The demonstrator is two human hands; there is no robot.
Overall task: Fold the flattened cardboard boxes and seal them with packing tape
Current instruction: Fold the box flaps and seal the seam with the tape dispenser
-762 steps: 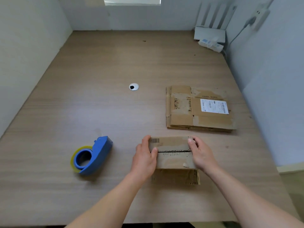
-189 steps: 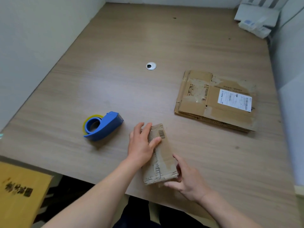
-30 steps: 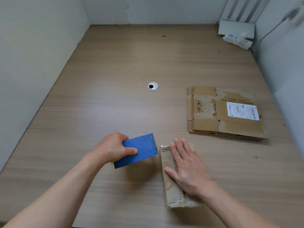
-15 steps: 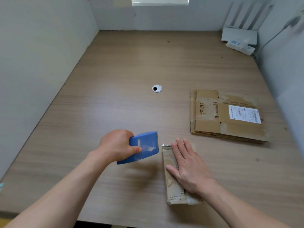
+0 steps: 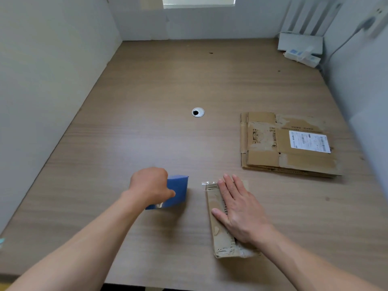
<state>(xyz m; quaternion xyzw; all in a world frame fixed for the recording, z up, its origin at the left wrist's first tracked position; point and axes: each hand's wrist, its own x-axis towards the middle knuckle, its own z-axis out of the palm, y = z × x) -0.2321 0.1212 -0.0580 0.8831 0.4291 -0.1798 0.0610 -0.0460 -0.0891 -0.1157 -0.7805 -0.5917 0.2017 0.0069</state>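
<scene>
A small folded cardboard box (image 5: 218, 238) lies lengthwise near the table's front edge, with clear tape along its top and a tape end sticking out at its far end. My right hand (image 5: 239, 208) presses flat on it, fingers straight. My left hand (image 5: 150, 184) grips a blue tape dispenser (image 5: 175, 192) to the left of the box, a short gap apart from it. A stack of flattened cardboard boxes (image 5: 285, 145) with a white shipping label lies at the right.
The wooden table (image 5: 147, 101) is walled in by white panels on the left, back and right. A round cable grommet (image 5: 197, 112) sits mid-table. A white router and power strip (image 5: 300, 48) stand in the far right corner.
My left hand has pulled the tape dispenser away to the left from the box's far end, leaving the tape on the box. My right hand stays pressed on the box.
</scene>
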